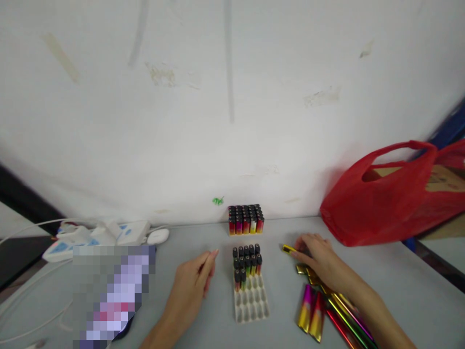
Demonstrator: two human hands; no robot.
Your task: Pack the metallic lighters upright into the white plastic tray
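Observation:
My right hand (314,252) is closed in a pinch on a flat, shiny gold sleeve (288,249), whose end sticks out to the left of the fingers. My left hand (194,276) is beside the tray with fingers curled and thumb pressed along them; whether anything small is in it is hidden. Between the hands lies a white tray (251,308) with rows of pockets. Black-topped lighters (247,264) stand in its far rows, while the near pockets hold nothing. Below my right hand are more foil sleeves (311,315) in gold, purple, red and green, partly covered by the forearm.
A full block of black-topped lighters (246,220) stands against the wall. At the right is a red bag (378,203) with cardboard in it. A power strip (123,235), a white charger (158,236), cables and a blurred-out phone-like object (119,295) lie at the left.

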